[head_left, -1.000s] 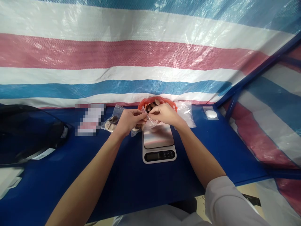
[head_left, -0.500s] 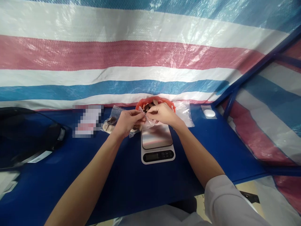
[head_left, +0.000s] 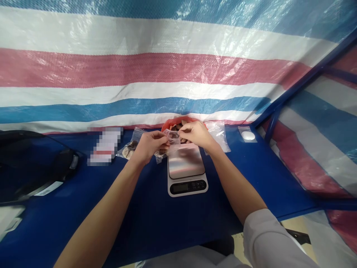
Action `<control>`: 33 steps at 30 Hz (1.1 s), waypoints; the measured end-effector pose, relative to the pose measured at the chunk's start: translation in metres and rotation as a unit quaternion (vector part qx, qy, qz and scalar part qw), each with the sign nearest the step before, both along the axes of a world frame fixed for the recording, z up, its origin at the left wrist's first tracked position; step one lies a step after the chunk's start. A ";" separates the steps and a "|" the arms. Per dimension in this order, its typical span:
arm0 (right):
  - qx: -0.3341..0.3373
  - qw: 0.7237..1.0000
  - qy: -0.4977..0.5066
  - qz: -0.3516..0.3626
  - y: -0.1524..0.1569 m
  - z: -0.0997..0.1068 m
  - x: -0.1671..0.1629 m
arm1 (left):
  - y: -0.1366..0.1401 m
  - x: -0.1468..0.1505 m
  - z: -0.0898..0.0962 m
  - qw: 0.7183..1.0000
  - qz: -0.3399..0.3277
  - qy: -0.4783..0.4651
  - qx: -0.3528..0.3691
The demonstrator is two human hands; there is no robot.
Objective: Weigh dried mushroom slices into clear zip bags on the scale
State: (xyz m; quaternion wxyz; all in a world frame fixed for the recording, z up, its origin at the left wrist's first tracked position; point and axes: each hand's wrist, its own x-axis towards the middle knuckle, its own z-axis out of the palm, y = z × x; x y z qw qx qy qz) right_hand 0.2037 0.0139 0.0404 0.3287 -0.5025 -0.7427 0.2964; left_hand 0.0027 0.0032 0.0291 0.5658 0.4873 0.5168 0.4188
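Note:
Between my two hands is a small clear plastic bag (head_left: 174, 140), stretched above the back of a kitchen scale (head_left: 186, 165). My left hand (head_left: 152, 145) pinches its left side, and my right hand (head_left: 195, 133) pinches the upper right edge. Just behind my hands sits a red plastic bag (head_left: 174, 122) filled with brown and pale dried slices (head_left: 184, 123), partly covered by my right hand. To the left, and partly behind my left hand, lies a clear bag of pale dried slices (head_left: 128, 150). The scale's display looks blank.
Flat clear bags (head_left: 219, 136) lie right of the red bag. A white oval object (head_left: 247, 135) rests on a small clear packet farther right. At left are a blurred-out packet (head_left: 104, 147) and a black bag (head_left: 36, 163). A striped tarp (head_left: 139, 70) hangs behind the blue table (head_left: 237, 201).
My hands have moved slightly apart, and the mouth of the small clear bag is now spread wider between them. The view has tilted a little.

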 end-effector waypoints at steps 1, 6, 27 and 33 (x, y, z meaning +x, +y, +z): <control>0.002 1.000 -0.005 -0.007 0.000 0.001 0.002 | 0.001 -0.003 0.000 1.000 -0.006 0.009 0.012; 0.015 1.000 -0.016 0.000 -0.001 0.003 0.001 | 0.003 -0.012 0.004 0.995 -0.046 0.071 0.046; -0.019 0.998 0.030 0.042 -0.001 -0.001 0.000 | 0.001 -0.017 0.013 0.917 0.020 0.342 0.204; -0.055 0.994 0.074 0.064 0.002 -0.002 0.006 | 0.001 -0.026 0.021 0.897 -0.009 0.385 0.217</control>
